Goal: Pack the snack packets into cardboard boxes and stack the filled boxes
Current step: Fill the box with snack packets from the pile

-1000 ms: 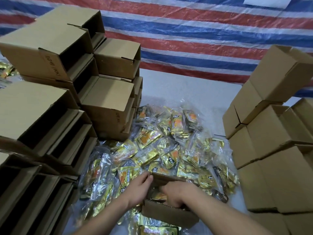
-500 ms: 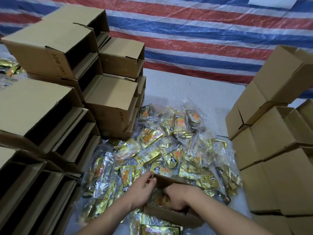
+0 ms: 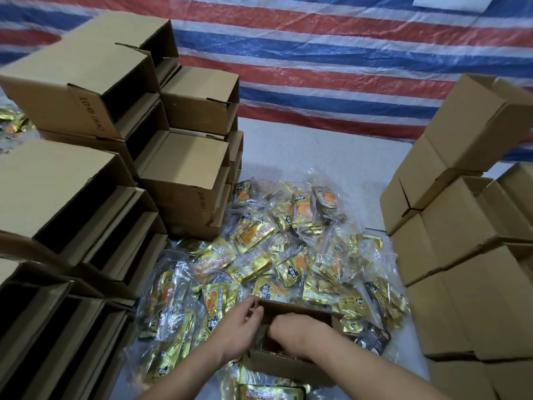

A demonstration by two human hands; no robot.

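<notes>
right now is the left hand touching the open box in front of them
Touching. The head view shows the left hand with its fingers resting on the far left corner of the open cardboard box, no gap visible between them.

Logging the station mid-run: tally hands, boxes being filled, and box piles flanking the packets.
Hands: 2 (left, right)
Box being filled: 1
Box piles: 2 (left, right)
Total: 5

Gold snack packets (clear-wrapped bundles) lie heaped mid-floor. An open box sits at the heap's near edge; empty boxes stacked left, closed boxes right.
</notes>
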